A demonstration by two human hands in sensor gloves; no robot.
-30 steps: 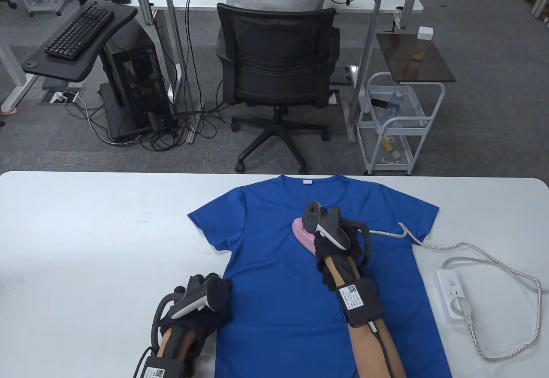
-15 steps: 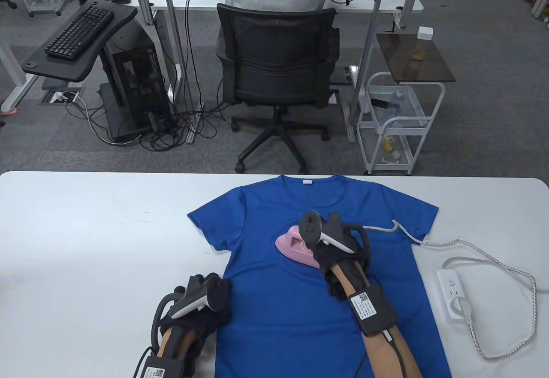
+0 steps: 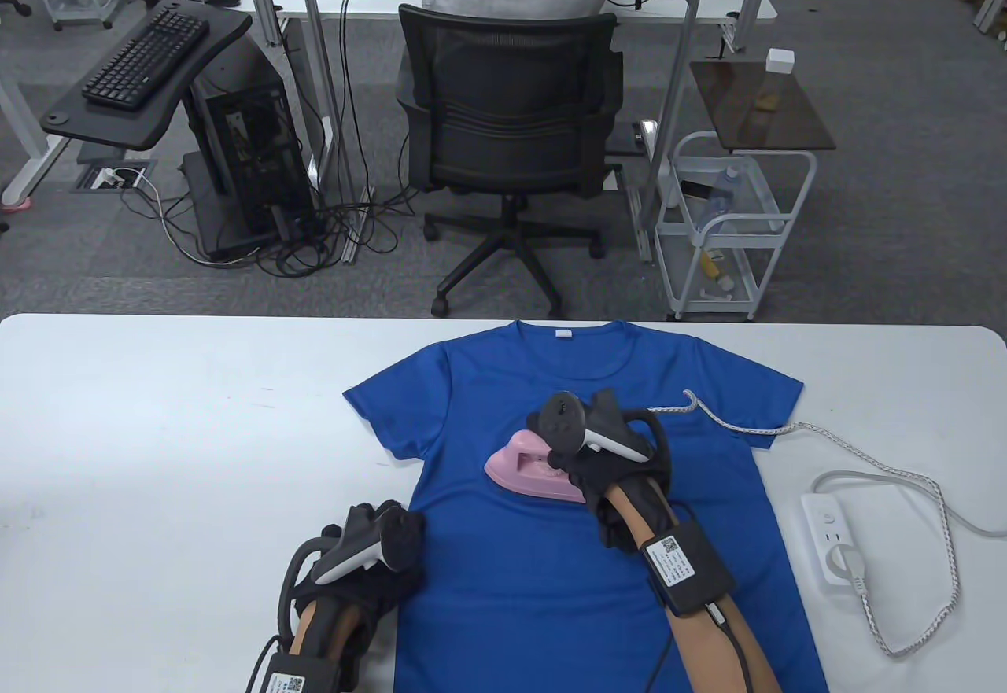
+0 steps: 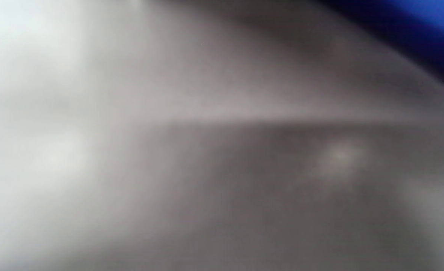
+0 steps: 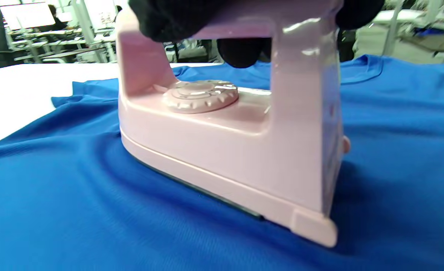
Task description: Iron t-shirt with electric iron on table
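White power strip (image 3: 835,540) at the table's right edge, black office chair (image 3: 507,123), keyboard (image 3: 146,56), white cart (image 3: 728,225)

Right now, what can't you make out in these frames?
- Left hand fingers: table view, hidden under the tracker; left wrist view is all blur.
- Iron soleplate: right wrist view, hidden against the shirt.
- Dial setting: too small to read.
- Shirt hem: cut off by the table view's bottom edge.
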